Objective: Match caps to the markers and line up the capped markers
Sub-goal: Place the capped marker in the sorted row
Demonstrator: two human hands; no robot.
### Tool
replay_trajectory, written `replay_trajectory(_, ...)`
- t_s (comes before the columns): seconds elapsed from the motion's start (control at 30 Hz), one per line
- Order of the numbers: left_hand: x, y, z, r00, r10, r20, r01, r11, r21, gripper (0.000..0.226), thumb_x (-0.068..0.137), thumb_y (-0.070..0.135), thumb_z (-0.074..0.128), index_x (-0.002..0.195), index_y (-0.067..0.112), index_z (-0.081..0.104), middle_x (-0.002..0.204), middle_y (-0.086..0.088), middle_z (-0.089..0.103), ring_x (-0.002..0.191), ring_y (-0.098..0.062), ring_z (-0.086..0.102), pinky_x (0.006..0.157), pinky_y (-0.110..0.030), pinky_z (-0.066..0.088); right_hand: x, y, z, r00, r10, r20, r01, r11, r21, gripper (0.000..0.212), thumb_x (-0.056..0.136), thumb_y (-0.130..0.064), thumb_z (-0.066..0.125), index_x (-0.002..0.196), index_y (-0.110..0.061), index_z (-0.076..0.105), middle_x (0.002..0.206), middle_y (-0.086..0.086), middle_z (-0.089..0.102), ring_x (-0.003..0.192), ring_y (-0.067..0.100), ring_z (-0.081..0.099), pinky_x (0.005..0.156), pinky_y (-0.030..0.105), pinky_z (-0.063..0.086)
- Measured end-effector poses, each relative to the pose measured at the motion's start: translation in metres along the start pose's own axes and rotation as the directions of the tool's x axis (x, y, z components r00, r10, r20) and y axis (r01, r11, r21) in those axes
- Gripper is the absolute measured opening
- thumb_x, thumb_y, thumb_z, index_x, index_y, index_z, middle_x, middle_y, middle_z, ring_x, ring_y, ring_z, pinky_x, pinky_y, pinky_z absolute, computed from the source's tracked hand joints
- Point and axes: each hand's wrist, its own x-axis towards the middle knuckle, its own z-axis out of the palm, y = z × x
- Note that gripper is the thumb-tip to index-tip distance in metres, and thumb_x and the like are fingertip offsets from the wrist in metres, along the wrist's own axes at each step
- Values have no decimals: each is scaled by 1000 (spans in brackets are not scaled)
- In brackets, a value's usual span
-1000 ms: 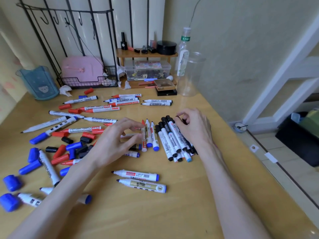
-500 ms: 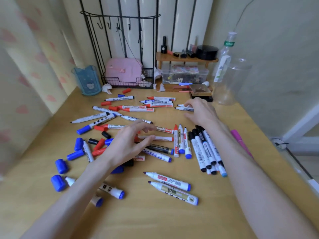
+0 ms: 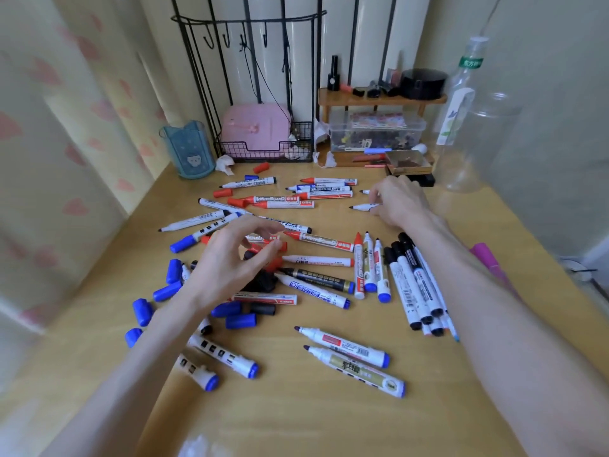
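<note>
Many whiteboard markers and loose caps lie scattered on the wooden table (image 3: 296,417). A row of black-capped markers (image 3: 412,282) lies under my right forearm, and beside it lie three red- and blue-capped markers (image 3: 369,265). My right hand (image 3: 398,201) reaches to the far side and pinches an uncapped black marker (image 3: 361,207); another uncapped one (image 3: 365,191) lies just behind it. My left hand (image 3: 230,258) hovers with loosely curled fingers over a heap of red and black caps (image 3: 263,282), holding nothing. Blue caps (image 3: 141,311) lie at the left.
At the back stand a blue cup (image 3: 188,150), a wire rack with a pink box (image 3: 253,130), a small wooden shelf (image 3: 379,100) over a clear box (image 3: 375,130), a bottle (image 3: 461,103) and a clear jar (image 3: 478,143). A pink marker (image 3: 487,258) lies near the right edge.
My right hand left the row of black-capped markers and moved to the far uncapped black markers. My left hand stayed over the heap of caps. The view turned left.
</note>
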Motion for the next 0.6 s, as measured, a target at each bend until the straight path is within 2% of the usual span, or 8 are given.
replay_trajectory(0.1,-6,-4,-7,998,-42,-43,42,999,-12,22,99,36,67,119,30,73,104,16,70,100,-7,65,78,-14,45,-16,-18,-3,991,-120,-51,122,992,38,11,97,-27,71,107,-29,67,106,-2,63,101,27,49,90,41,33)
replay_trajectory(0.17,-9,-7,-10,998,-47,-51,46,999,-15,21,99,35,68,119,32,72,106,15,71,100,-9,66,77,-22,49,-28,-31,-4,978,-184,-100,193,977,87,12,97,-24,71,106,-27,64,99,-8,66,94,22,52,90,38,31)
replay_trajectory(0.27,-15,-13,-12,998,-38,-54,36,999,-28,20,99,30,69,119,30,72,112,13,72,107,-16,68,78,-35,56,-49,-50,-7,955,-249,-163,267,959,99,20,98,-14,69,115,-22,64,90,-12,65,88,16,52,89,33,29)
replay_trajectory(0.37,-22,-15,-16,996,-52,-76,48,998,-48,18,99,30,69,117,28,72,114,14,72,107,-16,68,83,-36,56,-72,-65,-16,944,-272,-185,301,941,156,20,102,-12,63,120,-21,60,98,-10,68,85,11,40,88,29,27)
replay_trajectory(0.47,-31,-20,-23,989,-90,-117,82,994,-70,19,99,25,71,118,26,73,109,13,73,104,-15,68,84,-29,54,-95,-72,-23,936,-323,-136,351,867,354,12,104,-22,61,115,-22,59,104,-14,64,93,9,53,99,35,39)
replay_trajectory(0.53,-36,-24,-28,985,-111,-135,102,992,-74,21,99,25,71,119,27,73,108,9,74,105,-16,68,84,-30,54,-112,-73,-25,932,-344,-112,351,789,504,12,102,-29,64,112,-25,60,104,-15,63,98,7,59,93,31,49)
replay_trajectory(0.6,-41,-29,-33,983,-118,-143,108,991,-73,22,99,25,70,121,28,73,108,7,74,106,-18,68,85,-30,54,-127,-70,-25,936,-340,-93,325,728,603,13,100,-35,66,112,-29,62,105,-14,63,99,5,61,85,26,52)
